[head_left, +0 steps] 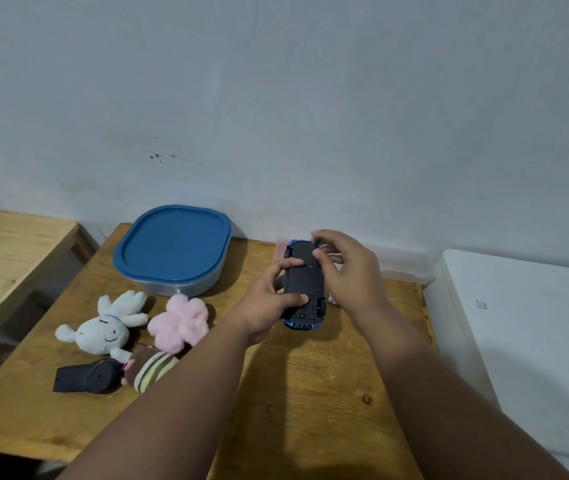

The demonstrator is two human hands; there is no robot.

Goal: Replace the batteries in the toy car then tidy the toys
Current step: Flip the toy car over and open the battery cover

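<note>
The toy car is showing a black underside edged in blue. The container's lid is showing deep blue over a pale grey tub. On the left, a white plush rabbit is lying beside a pink fluffy toy, a green-and-cream striped toy and a black remote. The desk is showing honey-brown wood grain.

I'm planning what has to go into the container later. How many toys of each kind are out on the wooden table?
Soft plush toys: 3: white plush bunny, pink fluffy plush, brown plush with striped green-and-cream part
Toy cars: 1: blue toy car with black underside, held upside down by left hand
Total: 4
</note>
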